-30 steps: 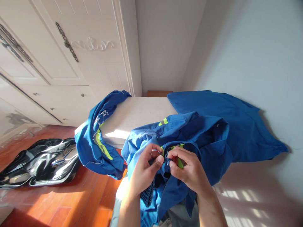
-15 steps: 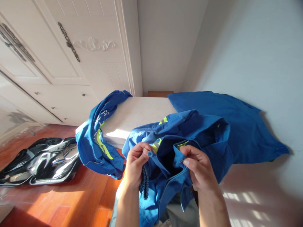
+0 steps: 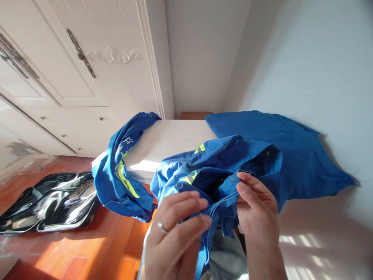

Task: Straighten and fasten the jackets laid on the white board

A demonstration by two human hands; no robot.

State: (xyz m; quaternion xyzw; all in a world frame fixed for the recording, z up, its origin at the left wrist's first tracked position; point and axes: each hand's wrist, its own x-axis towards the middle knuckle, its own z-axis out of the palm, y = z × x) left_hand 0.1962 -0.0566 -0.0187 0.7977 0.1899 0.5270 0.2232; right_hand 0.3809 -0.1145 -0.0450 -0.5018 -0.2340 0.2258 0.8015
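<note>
A blue work jacket [image 3: 233,159] with neon yellow stripes lies bunched on a white surface [image 3: 171,140] in front of me. My left hand [image 3: 175,233], with a ring on one finger, pinches the jacket's front edge just below a blue button [image 3: 180,186]. My right hand [image 3: 258,210] grips the opposite front edge of the same jacket, thumb on top. The two edges are held apart, showing the dark inside.
A second blue jacket [image 3: 122,171] with a yellow stripe hangs over the surface's left edge. A flat blue garment [image 3: 276,147] lies at the back right against the wall. A shiny black plastic bag [image 3: 49,202] is on the wood floor, by a white wardrobe [image 3: 72,77].
Both hands went from pinching together at the placket to spreading the jacket's front edges apart. My left hand has risen nearer the camera and my right has shifted right along its edge.
</note>
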